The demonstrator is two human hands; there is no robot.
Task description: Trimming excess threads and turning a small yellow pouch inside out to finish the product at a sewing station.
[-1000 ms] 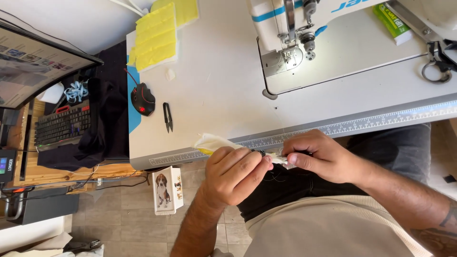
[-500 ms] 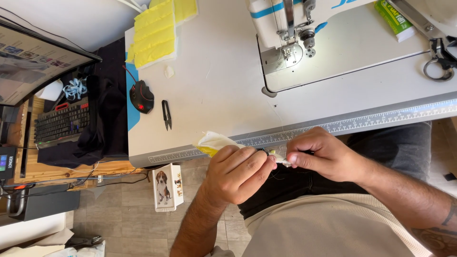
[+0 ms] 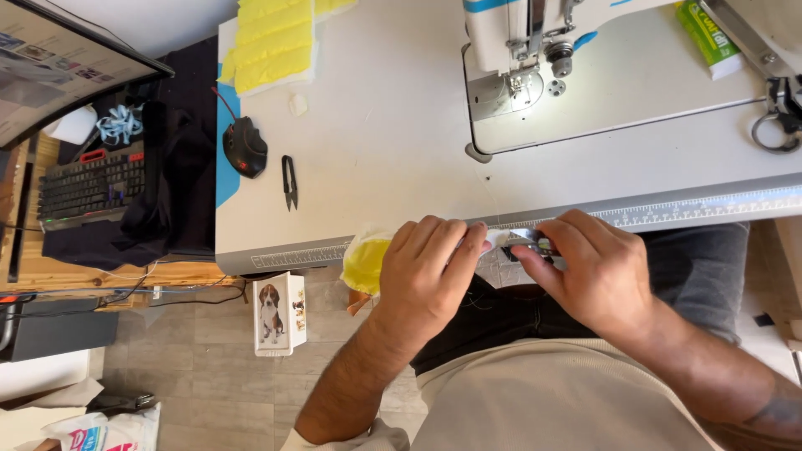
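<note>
Both hands at table edge, 6 o'clock of the sewing machine (image 3: 535, 58). Left hand (image 3: 430, 271) curled shut over a yellow-white fabric piece (image 3: 365, 261), which sticks out at its 9 o'clock. Right hand (image 3: 597, 271) pinches a small dark-and-silver tool (image 3: 535, 245) at the fabric's white end; tool type unclear. Thread snips (image 3: 289, 180) and black mouse (image 3: 245, 147) lie at 10 o'clock, well apart.

Layout of the sewing table (image 3: 401, 159) and its surroundings.
Sewing machine (image 3: 535, 50) at rear right; thread snips (image 3: 289, 179) right of mouse (image 3: 245, 146); keyboard (image 3: 90, 185) left, beyond the table's edge.
</note>
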